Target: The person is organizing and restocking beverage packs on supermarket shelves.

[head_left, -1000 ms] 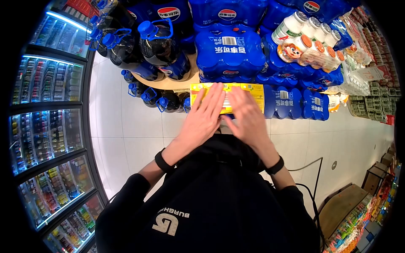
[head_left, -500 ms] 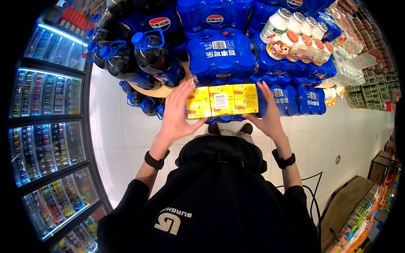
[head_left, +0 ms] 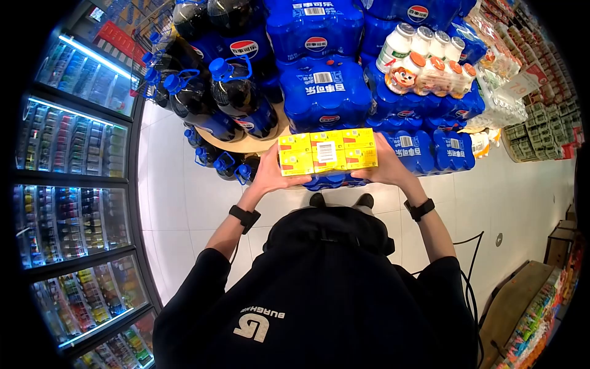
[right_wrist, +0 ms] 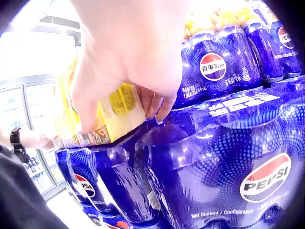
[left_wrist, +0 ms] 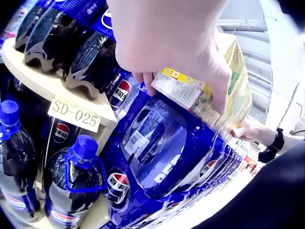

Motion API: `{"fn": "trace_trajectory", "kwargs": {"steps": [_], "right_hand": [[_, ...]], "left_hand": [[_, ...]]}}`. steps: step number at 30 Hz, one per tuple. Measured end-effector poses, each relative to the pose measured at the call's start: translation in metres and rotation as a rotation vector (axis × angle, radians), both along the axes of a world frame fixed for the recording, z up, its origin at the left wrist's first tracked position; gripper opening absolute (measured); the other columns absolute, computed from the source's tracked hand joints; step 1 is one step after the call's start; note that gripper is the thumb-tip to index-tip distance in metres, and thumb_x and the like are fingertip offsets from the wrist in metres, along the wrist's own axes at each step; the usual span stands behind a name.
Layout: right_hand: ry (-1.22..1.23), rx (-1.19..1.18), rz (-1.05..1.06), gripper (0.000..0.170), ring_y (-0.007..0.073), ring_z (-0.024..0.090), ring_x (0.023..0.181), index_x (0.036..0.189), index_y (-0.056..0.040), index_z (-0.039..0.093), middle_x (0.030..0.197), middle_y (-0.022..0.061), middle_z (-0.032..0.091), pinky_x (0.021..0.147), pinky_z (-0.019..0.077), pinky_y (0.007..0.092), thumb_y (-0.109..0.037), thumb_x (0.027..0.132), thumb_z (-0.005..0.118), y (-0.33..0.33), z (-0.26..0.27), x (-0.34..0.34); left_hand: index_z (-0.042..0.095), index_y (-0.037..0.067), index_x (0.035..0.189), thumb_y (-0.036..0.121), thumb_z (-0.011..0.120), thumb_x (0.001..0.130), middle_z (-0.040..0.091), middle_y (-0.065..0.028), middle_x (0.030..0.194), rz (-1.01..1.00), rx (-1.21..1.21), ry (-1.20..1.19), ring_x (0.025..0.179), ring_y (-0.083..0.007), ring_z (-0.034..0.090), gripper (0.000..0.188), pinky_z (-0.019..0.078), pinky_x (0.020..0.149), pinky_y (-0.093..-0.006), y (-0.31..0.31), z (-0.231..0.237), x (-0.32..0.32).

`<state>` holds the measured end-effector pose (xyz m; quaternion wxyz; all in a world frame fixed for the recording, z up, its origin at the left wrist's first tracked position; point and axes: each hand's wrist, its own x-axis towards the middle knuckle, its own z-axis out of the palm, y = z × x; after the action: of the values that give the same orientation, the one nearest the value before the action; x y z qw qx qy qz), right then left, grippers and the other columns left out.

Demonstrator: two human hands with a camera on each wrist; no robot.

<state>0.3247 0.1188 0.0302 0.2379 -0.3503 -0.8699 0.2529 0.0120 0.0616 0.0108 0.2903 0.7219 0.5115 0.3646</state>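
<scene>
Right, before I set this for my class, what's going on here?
A person's left hand and right hand grip opposite ends of a yellow carton pack. The pack is on or just above blue Pepsi packs; I can't tell which. Large cola bottles stand to the person's left.

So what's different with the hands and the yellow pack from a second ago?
The left hand and right hand were lying over the top of the yellow pack. They moved apart, out to its two ends, and now hold it, one at each end. The yellow pack stayed on the blue packs, and the big bottles stayed put.
</scene>
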Motion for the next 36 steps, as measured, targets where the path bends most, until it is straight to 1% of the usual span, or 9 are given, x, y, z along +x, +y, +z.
{"fn": "trace_trajectory", "kwargs": {"steps": [3, 7, 8, 12, 15, 19, 26, 30, 36], "right_hand": [[0.0, -0.008, -0.007, 0.077, 0.0367, 0.053, 0.103, 0.119, 0.001, 0.052, 0.11, 0.0173, 0.055, 0.092, 0.0454, 0.0427, -0.029, 0.058, 0.089, -0.002, 0.012, -0.002], [0.103, -0.356, -0.061, 0.084, 0.0348, 0.057, 0.11, 0.126, 0.0029, 0.045, 0.117, 0.017, 0.057, 0.096, 0.046, 0.0395, -0.03, 0.061, 0.088, -0.025, 0.041, 0.0], [0.091, -0.437, -0.076, 0.083, 0.0292, 0.057, 0.115, 0.132, 0.0028, 0.041, 0.122, 0.0158, 0.057, 0.099, 0.0447, 0.0365, -0.033, 0.07, 0.083, -0.034, 0.048, 0.002], [0.576, -0.884, -0.236, 0.063, 0.0198, 0.057, 0.109, 0.133, 0.0011, 0.043, 0.119, 0.0111, 0.058, 0.095, 0.0456, 0.0323, -0.034, 0.086, 0.067, -0.059, 0.026, -0.008], [0.72, -1.115, -0.369, 0.053, 0.0161, 0.06, 0.102, 0.126, -0.0021, 0.051, 0.111, 0.0077, 0.062, 0.088, 0.0491, 0.0302, -0.036, 0.087, 0.065, -0.066, 0.026, -0.011], [0.975, -1.397, -0.456, 0.043, 0.0193, 0.063, 0.102, 0.124, -0.0023, 0.054, 0.113, 0.0097, 0.063, 0.09, 0.05, 0.0335, -0.033, 0.094, 0.058, -0.062, 0.014, -0.012], [1.461, -1.616, -0.018, 0.054, 0.0269, 0.06, 0.116, 0.134, -0.0075, 0.051, 0.13, 0.0126, 0.059, 0.098, 0.0492, 0.0415, -0.047, 0.099, 0.045, -0.042, -0.024, -0.034], [1.577, -1.542, 0.374, 0.055, 0.0283, 0.058, 0.118, 0.137, -0.0084, 0.049, 0.133, 0.0127, 0.057, 0.1, 0.0478, 0.0437, -0.048, 0.099, 0.044, -0.042, -0.015, -0.053], [1.814, -1.651, 0.451, 0.056, 0.0292, 0.057, 0.12, 0.138, -0.0085, 0.048, 0.134, 0.0125, 0.057, 0.101, 0.0467, 0.0453, -0.048, 0.099, 0.045, -0.037, -0.035, -0.076]], "left_hand": [[0.053, 0.0, 0.121, 0.039, 0.091, 0.057, 0.065, -0.0155, 0.113, -0.016, -0.03, 0.006, 0.104, -0.0273, 0.065, 0.085, 0.0502, 0.093, -0.0378, -0.002, 0.006, -0.004], [0.052, -0.002, 0.124, 0.036, 0.09, 0.058, 0.066, -0.0159, 0.115, -0.085, -0.071, -0.045, 0.103, -0.0261, 0.066, 0.085, 0.0493, 0.093, -0.0356, -0.013, 0.035, -0.005], [0.052, -0.003, 0.125, 0.035, 0.09, 0.058, 0.066, -0.016, 0.115, -0.093, -0.159, -0.11, 0.102, -0.0256, 0.066, 0.086, 0.0491, 0.093, -0.0352, -0.018, 0.045, -0.003], [0.051, -0.006, 0.126, 0.037, 0.077, 0.074, 0.068, -0.0172, 0.11, -0.052, -0.399, -0.3, 0.097, -0.0227, 0.067, 0.073, 0.0489, 0.09, -0.0328, -0.034, 0.057, 0.0], [0.051, -0.009, 0.123, 0.042, 0.066, 0.085, 0.069, -0.019, 0.103, 0.013, -0.425, -0.315, 0.094, -0.0216, 0.067, 0.066, 0.0493, 0.086, -0.0318, -0.037, 0.06, 0.007], [0.047, -0.01, 0.124, 0.038, 0.064, 0.089, 0.069, -0.0192, 0.1, 0.05, -0.449, -0.304, 0.088, -0.0194, 0.068, 0.062, 0.0515, 0.077, -0.0312, -0.031, 0.084, 0.013], [0.04, 0.002, 0.138, 0.019, 0.071, 0.082, 0.069, -0.0097, 0.089, -0.067, -0.356, -0.29, 0.064, -0.0093, 0.062, 0.066, 0.0465, 0.058, -0.021, -0.038, 0.167, 0.053], [0.046, 0.002, 0.134, 0.012, 0.071, 0.081, 0.065, -0.0022, 0.069, -0.082, -0.197, -0.296, 0.054, -0.0033, 0.053, 0.06, 0.0386, 0.054, -0.019, -0.031, 0.164, 0.069], [0.05, 0.0, 0.127, 0.014, 0.07, 0.084, 0.051, 0.0025, 0.055, 0.054, -0.145, -0.356, 0.05, -0.0015, 0.043, 0.049, 0.0318, 0.051, -0.02, -0.019, 0.144, 0.08]]}}
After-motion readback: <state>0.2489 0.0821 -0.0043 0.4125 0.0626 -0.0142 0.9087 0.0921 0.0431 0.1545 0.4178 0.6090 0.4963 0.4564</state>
